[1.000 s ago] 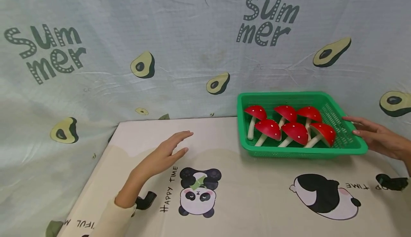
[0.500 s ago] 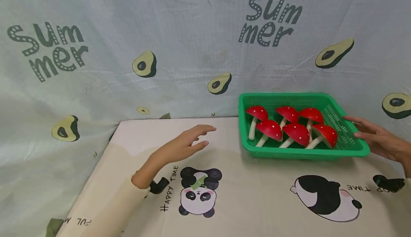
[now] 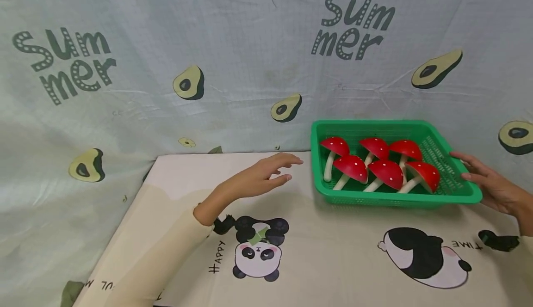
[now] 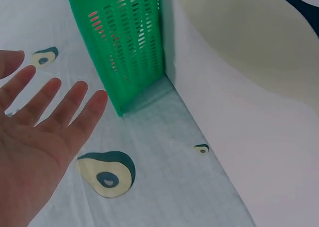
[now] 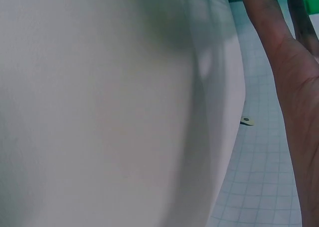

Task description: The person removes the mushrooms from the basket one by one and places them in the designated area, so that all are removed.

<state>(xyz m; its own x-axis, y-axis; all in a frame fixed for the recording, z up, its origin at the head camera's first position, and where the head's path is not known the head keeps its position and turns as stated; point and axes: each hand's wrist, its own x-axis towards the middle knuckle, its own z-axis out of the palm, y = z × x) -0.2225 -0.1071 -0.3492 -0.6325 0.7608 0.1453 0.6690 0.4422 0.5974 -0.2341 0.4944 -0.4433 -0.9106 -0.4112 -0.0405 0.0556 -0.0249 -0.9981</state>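
Note:
Toy mushrooms (image 3: 350,167) with red white-dotted caps and pale stems lie in two rows in a green plastic basket (image 3: 399,197), at the right in the head view. My left hand (image 3: 260,177) is above the table to the left of the basket, apart from it, with its palm towards the basket's side. In the left wrist view the left hand's fingers (image 4: 89,117) are spread and hold nothing. My right hand (image 3: 491,182) is at the basket's right side, its fingertips and thumb touching the rim, fingers fairly straight. The right wrist view shows only part of this contact.
The white table (image 3: 333,256) has printed pandas and lettering. Behind it hangs a pale cloth (image 3: 233,43) with avocado prints, close to the basket's back. Black straps or mounts (image 3: 497,241) show near both wrists.
My left hand has moved right and slightly up, nearer the basket. The right hand stays at the basket's right rim. The mushrooms and basket keep their places on the table.

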